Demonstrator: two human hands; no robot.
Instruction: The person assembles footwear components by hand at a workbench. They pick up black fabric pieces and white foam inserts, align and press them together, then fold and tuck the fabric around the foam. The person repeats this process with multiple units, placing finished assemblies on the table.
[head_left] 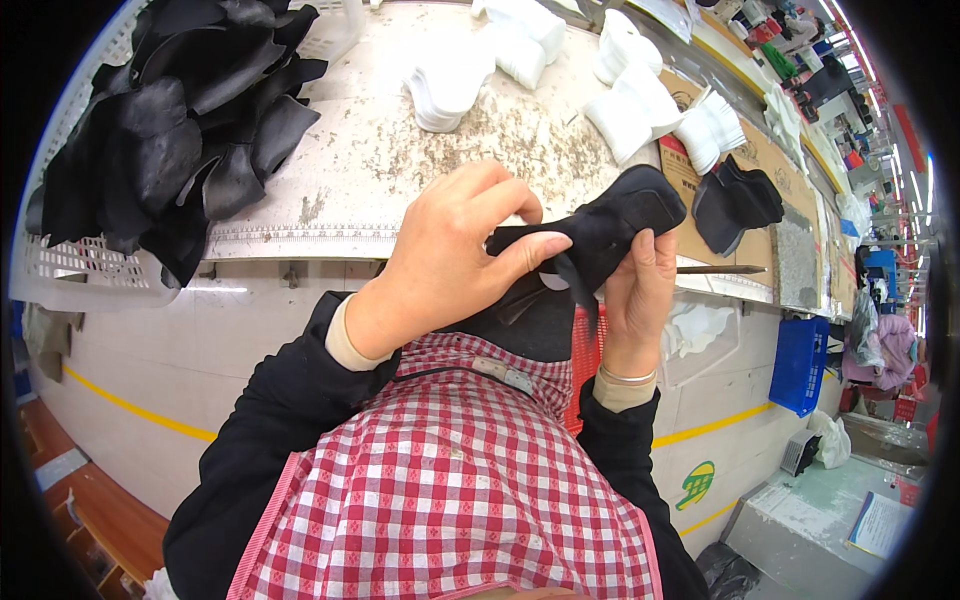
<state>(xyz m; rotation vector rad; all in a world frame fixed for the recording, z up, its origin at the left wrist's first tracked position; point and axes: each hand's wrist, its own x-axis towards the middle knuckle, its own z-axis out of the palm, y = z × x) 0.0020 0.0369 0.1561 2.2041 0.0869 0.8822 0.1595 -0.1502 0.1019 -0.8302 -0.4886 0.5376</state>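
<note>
Between my hands, over the table's front edge, is a black, shoe-upper-like piece [622, 215], folded and curved, with a loose dark strip hanging from it. My left hand [455, 235] grips its left end, thumb on top and fingers curled. At the piece's right end, my right hand [638, 295] pinches the lower edge between thumb and fingers. A thin brown stick [722, 269] with a pointed dark tip juts out to the right from behind my right hand; whether the fingers hold it is hidden.
At left, a white plastic basket [85, 275] is heaped with black curved pieces [160, 130]. Several stacks of white shaped pieces [445, 90] stand across the worn table [350, 150]. More black pieces [735, 205] lie on cardboard [790, 190] at right. A blue crate [798, 365] stands beyond.
</note>
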